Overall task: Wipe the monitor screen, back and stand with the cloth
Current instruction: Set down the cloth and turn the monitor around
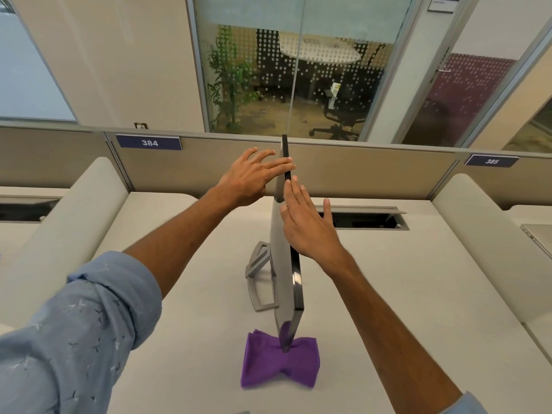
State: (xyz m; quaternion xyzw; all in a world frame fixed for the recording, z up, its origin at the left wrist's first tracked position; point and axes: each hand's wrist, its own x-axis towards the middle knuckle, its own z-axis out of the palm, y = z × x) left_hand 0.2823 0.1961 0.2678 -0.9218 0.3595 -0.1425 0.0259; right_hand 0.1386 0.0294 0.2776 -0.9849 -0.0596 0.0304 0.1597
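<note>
Brackets the monitor between left hand and right hand, fingers straight, clamping nothing, probably to turn it; leaves the cloth unheld, below both hands.

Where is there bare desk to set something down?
Bare desk lies right of the monitor, out to the cable slot and right divider, and left of the stand toward the left divider. Crowded: the centre, where purple cloth sits under the monitor's near corner.

thin black-edged, grey-backed monitor edge-on, frame centre | grey stand on its left | left hand straight-fingered at upper edge | right hand flat against right face | crumpled purple cloth lower centre on white tabletop
</note>
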